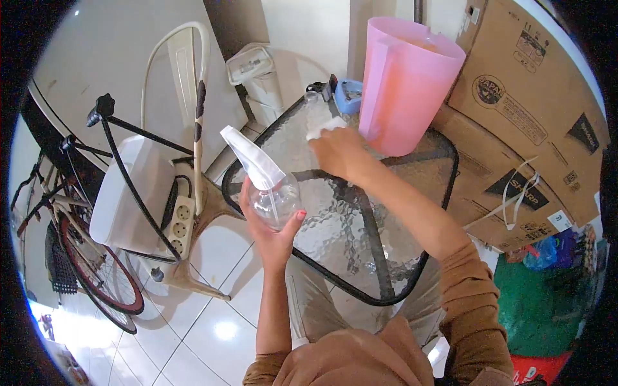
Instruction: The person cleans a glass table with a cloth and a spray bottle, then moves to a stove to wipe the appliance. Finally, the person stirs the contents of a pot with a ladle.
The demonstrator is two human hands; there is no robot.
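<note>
My left hand (270, 235) is wrapped round a clear round spray bottle (277, 201) with a white trigger head, held tilted over the near left edge of the glass table (322, 219). Farther off, my right hand (339, 151) presses a white cloth (326, 127) against the tabletop; the hand covers part of the cloth. Right beside that hand stands a tall pink pitcher (405, 90), with something orange showing through its wall. A small blue container (348, 96) sits at the far edge, next to a dark strap-like item (322, 87).
Large cardboard boxes (508, 148) lean along the right side. To the left are a plastic chair (198, 116) bearing a white box (129, 186) and a power strip (183, 219), and a bicycle (96, 257). A white bin (261, 80) stands behind the table.
</note>
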